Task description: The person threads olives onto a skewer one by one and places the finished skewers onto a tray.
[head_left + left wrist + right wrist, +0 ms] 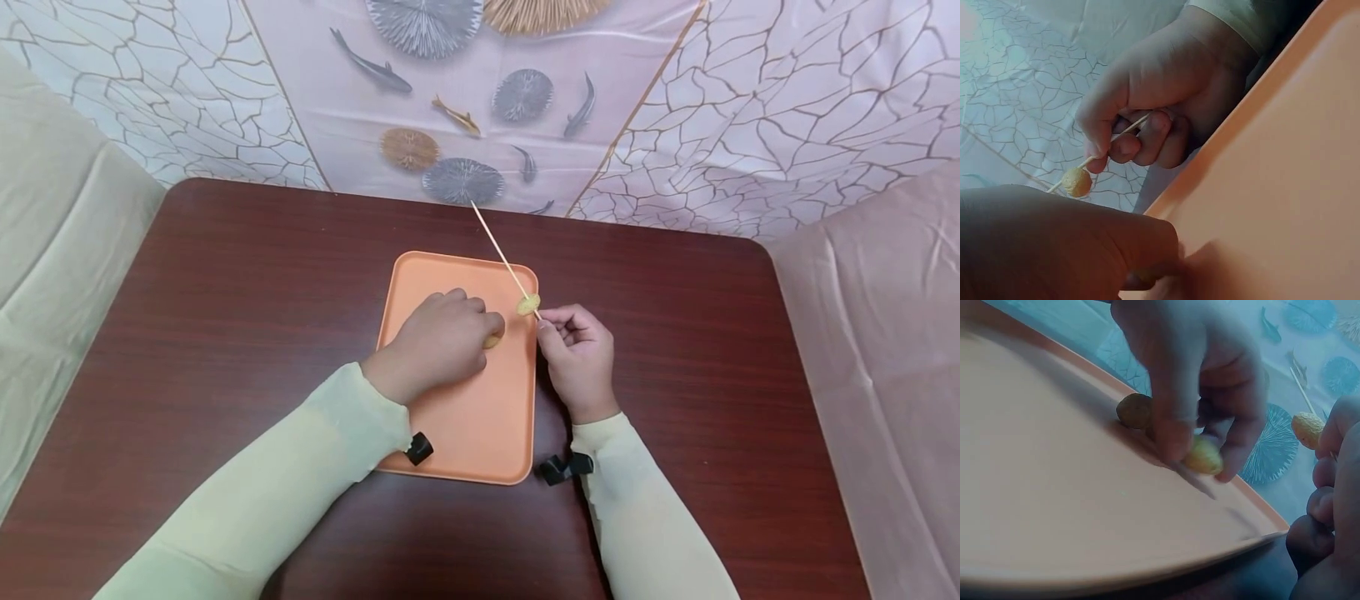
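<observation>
My right hand pinches a thin wooden skewer near its lower end, at the tray's right edge. One small yellow potato-like ball is threaded on the skewer just above the fingertips; the skewer's long pointed part slants up and away. Over the orange tray, my left hand pinches another yellow ball between thumb and fingers. Beside that thumb, in the right wrist view, lies a further, darker-looking ball, partly covered by the hand.
The tray stands on a dark red-brown table. A patterned cloth with fish and leaf shapes hangs behind the table's far edge. Black straps show at both sleeve cuffs.
</observation>
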A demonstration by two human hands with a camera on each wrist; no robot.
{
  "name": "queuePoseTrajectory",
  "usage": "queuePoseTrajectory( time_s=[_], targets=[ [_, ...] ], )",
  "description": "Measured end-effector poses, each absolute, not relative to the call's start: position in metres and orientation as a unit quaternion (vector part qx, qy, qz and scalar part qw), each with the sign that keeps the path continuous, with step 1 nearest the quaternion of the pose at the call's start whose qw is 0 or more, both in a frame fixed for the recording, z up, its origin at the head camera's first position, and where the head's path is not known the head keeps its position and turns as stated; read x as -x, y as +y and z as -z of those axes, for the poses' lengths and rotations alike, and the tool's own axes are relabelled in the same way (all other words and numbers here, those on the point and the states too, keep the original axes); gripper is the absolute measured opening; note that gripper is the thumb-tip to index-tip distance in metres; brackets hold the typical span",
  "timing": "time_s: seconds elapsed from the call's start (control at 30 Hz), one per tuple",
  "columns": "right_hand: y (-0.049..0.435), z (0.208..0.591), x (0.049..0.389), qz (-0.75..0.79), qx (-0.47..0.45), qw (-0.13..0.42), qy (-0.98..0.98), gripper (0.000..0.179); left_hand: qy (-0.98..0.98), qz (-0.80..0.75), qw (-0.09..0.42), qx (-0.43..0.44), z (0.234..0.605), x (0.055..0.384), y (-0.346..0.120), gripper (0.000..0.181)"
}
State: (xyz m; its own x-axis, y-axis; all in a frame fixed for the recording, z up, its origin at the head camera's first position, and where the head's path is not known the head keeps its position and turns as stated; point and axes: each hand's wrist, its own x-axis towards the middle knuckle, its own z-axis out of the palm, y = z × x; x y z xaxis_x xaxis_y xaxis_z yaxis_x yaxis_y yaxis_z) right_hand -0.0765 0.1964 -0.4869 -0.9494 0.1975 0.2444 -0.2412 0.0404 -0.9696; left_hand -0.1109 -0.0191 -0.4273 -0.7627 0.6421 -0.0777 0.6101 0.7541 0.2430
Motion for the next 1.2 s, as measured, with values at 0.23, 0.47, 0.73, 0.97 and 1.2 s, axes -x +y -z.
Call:
queuePoseTrajectory(
  time_s=[0.23, 0.47, 0.73, 0.97, 1.2],
  targets=[
    [0.195, 0.487, 0.077, -0.683, -0.014, 0.161, -0.713, 0.007, 0.91, -0.244, 0.053, -0.33, 0.419, 0.112, -0.031, 0.016],
    [0.195, 0.488, 0.078, -0.685, -0.014, 0.158, -0.711, 0.009, 0.882, -0.401, 0.059, -0.24, 0.411, 0.105, -0.049, 0.025],
    [0.195, 0.489, 0.075, -0.678, -0.027, 0.156, -0.718, 0.008, 0.812, -0.562, 0.066, -0.139, 0.427, 0.102, -0.066, 0.04],
    [0.195, 0.489, 0.073, -0.663, -0.049, 0.14, -0.734, 0.006, 0.741, -0.661, 0.102, -0.059, 0.438, 0.109, -0.084, 0.042],
    [0.195, 0.491, 0.072, -0.645, -0.084, 0.123, -0.75, 0.006, 0.677, -0.733, 0.063, -0.014, 0.44, 0.114, -0.092, 0.043]
  ],
)
